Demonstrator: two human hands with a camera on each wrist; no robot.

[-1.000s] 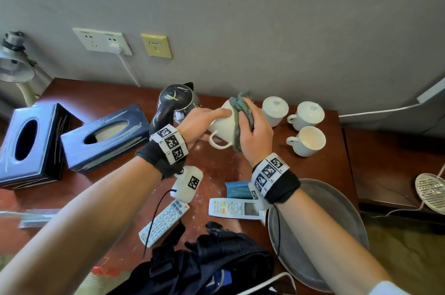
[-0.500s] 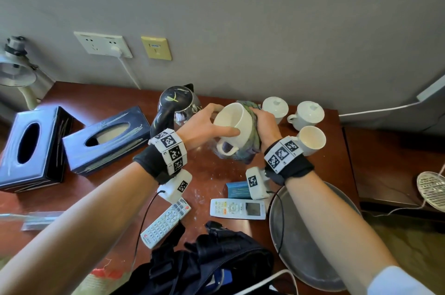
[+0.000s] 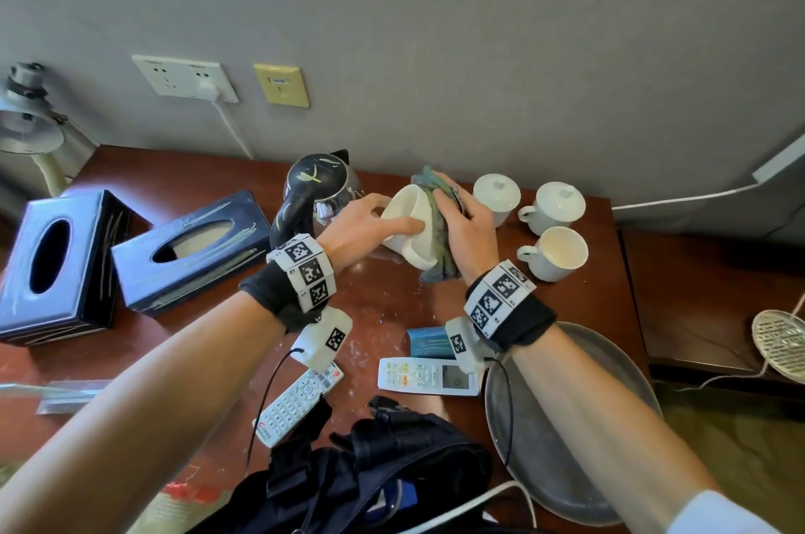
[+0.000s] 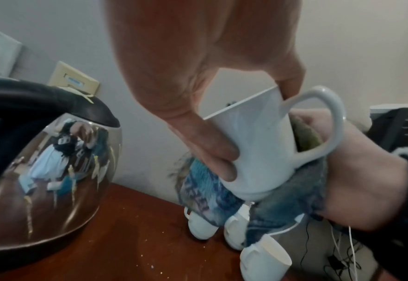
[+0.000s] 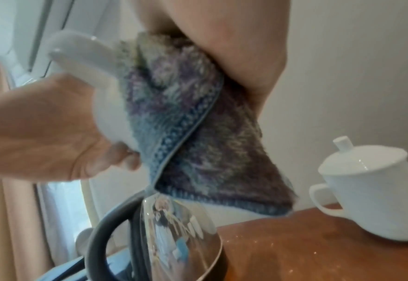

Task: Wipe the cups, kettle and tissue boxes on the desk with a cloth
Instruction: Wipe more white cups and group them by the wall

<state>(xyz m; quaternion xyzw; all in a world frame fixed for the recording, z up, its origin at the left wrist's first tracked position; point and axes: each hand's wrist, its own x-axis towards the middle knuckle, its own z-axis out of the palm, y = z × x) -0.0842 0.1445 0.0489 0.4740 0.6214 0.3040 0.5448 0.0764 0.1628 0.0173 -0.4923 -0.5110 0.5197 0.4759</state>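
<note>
Head view shows the brown desk set against a grey wall, its right edge running just past the three standing cups. Bare wood lies in front of the raised white cup, between the kettle on the left and the open cup on the right; nearer the person that strip is hemmed by two remotes, a blue card, a grey round tray and a dark bag. Two lidded cups stand by the wall, and two dark blue tissue boxes sit well apart to the left of the kettle.

Both forearms reach forward from the near edge and converge above the middle of the desk, each wrist wearing a marker band. The left hand comes in from the left, palm turned toward the cup; in the left wrist view its thumb sits at the rim by the handle while the fingers curl round the wall, so it grips the cup tilted on its side, clear of the wood. The right hand meets it from the right, fingers wrapped over the blue-grey cloth and pressing it against the cup's base and side. Cloth hangs below the cup, its lower corner near the desk, though whether it touches cannot be told
</note>
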